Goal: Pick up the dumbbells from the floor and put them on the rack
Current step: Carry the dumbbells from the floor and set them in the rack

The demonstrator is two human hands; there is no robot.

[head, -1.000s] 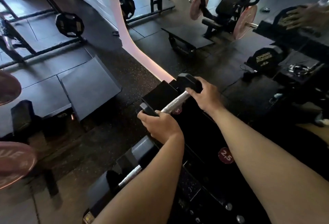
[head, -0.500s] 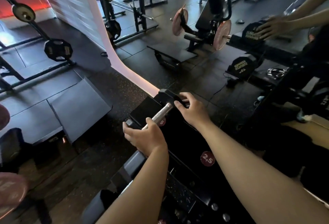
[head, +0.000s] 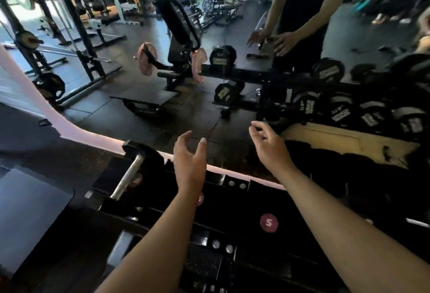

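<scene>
Now one dumbbell (head: 130,174) on rack (head: 235,244); left hand (head: 189,155), right hand (head: 270,146) empty.

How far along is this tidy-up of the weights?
One dumbbell lies on the rack. Left hand and right hand are both open and empty, so nothing is in hand. No dumbbell shows on the floor here, so what is left cannot be told.

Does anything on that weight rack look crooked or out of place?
Nothing stands out. The dumbbell lies in its slot at the left end of the rack, chrome handle showing, and both hands, left hand and right hand, are open and clear of it.
</scene>
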